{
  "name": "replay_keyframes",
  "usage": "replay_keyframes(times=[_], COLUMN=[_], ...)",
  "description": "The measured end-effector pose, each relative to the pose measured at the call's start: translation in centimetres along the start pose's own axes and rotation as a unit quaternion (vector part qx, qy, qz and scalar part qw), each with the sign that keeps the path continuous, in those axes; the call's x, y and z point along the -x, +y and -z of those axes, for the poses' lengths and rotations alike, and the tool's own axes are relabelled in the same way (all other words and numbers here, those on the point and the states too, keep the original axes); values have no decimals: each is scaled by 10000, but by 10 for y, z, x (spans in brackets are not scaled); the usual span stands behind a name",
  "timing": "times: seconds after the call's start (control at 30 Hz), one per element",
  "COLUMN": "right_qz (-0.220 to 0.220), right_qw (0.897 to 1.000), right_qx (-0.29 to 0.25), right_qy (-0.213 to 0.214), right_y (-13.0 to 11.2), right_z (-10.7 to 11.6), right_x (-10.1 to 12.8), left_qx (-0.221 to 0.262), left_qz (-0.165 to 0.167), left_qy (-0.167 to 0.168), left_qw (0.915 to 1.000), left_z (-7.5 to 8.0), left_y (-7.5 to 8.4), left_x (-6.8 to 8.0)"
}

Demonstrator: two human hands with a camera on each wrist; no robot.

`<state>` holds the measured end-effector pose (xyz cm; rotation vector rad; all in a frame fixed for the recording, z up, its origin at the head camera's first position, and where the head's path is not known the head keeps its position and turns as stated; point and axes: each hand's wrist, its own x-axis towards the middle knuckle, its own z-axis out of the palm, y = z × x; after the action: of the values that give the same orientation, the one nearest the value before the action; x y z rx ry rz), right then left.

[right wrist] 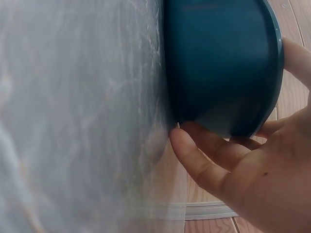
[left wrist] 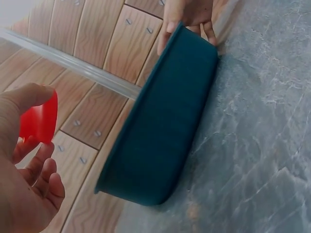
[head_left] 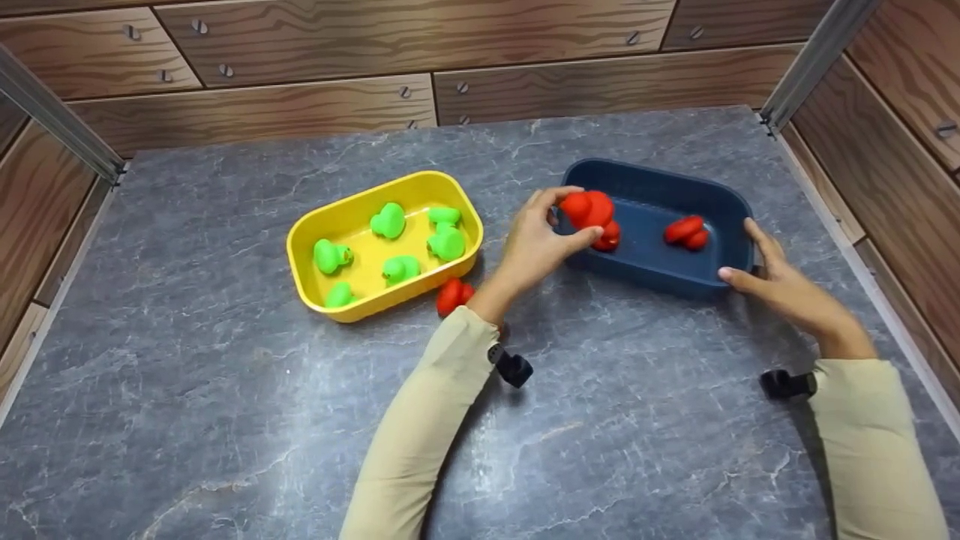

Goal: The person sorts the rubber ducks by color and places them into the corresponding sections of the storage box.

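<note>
My left hand [head_left: 536, 240] pinches a red toy duck [head_left: 589, 208] between thumb and fingers, over the left end of a dark blue bin [head_left: 645, 276]. In the left wrist view the held duck [left wrist: 41, 119] is above the level of the bin's rim. Inside the bin lie a second red duck [head_left: 608, 238], partly covered by the held one, and another red duck [head_left: 685, 232] towards the right. At the bin's right end, my right hand [head_left: 791, 292] grips it. The right wrist view shows fingertips [right wrist: 183, 140] under its lower edge and the thumb at the rim.
A yellow bin [head_left: 367, 193] with several green toy ducks stands to the left. Against its front right side sits a red duck [head_left: 452, 296], partly behind my left wrist. Wood-patterned panels [head_left: 300, 112] border the grey marbled tabletop [head_left: 225, 420] at the back and sides.
</note>
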<state>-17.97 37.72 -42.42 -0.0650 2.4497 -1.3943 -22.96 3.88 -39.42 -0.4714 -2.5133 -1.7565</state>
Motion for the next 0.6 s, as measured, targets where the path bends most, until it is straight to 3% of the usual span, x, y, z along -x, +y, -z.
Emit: replay_keyframes(times=[0.13, 0.37, 0.6], right_qz=[-15, 6, 31], right_qw=[10000, 10000, 10000], right_qx=[56, 61, 58], right_qy=[-2, 43, 17], right_y=[-1, 0, 1], right_z=[0, -1, 0], right_x=[0, 0, -1], left_qx=[-210, -1033, -1208], left_qz=[12, 130, 246], left_qy=[101, 223, 242], left_qw=[9997, 9943, 9921], left_z=[-8, -16, -18], left_y=[-3, -4, -8], left_x=[-3, -5, -5])
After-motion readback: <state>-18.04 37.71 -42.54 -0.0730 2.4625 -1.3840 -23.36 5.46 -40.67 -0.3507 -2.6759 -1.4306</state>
